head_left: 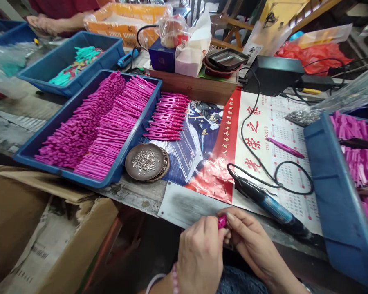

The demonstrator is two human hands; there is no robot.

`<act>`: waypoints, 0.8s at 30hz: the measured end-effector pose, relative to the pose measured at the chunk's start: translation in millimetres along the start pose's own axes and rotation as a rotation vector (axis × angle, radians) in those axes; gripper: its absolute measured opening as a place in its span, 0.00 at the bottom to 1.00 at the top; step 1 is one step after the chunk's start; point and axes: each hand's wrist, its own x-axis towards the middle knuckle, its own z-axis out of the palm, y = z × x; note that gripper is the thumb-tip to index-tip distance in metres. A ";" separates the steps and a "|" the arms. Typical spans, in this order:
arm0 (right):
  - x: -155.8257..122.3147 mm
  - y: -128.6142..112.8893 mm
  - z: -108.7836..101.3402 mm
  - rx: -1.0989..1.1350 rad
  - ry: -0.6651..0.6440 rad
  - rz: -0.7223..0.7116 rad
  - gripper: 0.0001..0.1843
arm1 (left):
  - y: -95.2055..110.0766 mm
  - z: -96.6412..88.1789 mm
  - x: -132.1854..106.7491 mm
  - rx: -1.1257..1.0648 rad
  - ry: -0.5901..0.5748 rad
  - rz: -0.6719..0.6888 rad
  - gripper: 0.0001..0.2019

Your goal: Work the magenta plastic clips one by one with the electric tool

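Note:
Both my hands meet at the table's near edge around a small pink plastic part [222, 221]. My left hand [200, 253] is closed with its fingers curled against the part. My right hand [251, 241] pinches the same part from the right. Most of the part is hidden between my fingers. Just right of my hands lies a blue electric screwdriver [271, 206] with a black cord. A brown dish [147, 162] of small silver screws sits to the upper left. One finished pink piece [285, 148] lies loose on the calendar sheet [263, 134].
A blue tray [33, 148] full of pink parts is at left, with a row of pink parts [168, 118] beside it. Another blue tray [334, 196] of pink parts stands at right. A cardboard box [33, 228] sits below left. Another person's hand [44, 23] rests at far top left.

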 end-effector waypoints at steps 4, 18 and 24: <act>1.2 -1.3 4.2 -0.061 0.015 -0.002 0.17 | -0.7 2.5 -0.8 0.014 0.052 -0.008 0.04; 20.6 -31.1 -23.7 -1.241 0.311 -0.409 0.21 | -23.9 -16.3 12.3 -1.295 -0.345 -0.457 0.13; 42.4 -46.0 1.9 -1.849 0.310 -0.356 0.10 | -38.3 -10.6 19.0 -2.162 -0.650 -0.847 0.12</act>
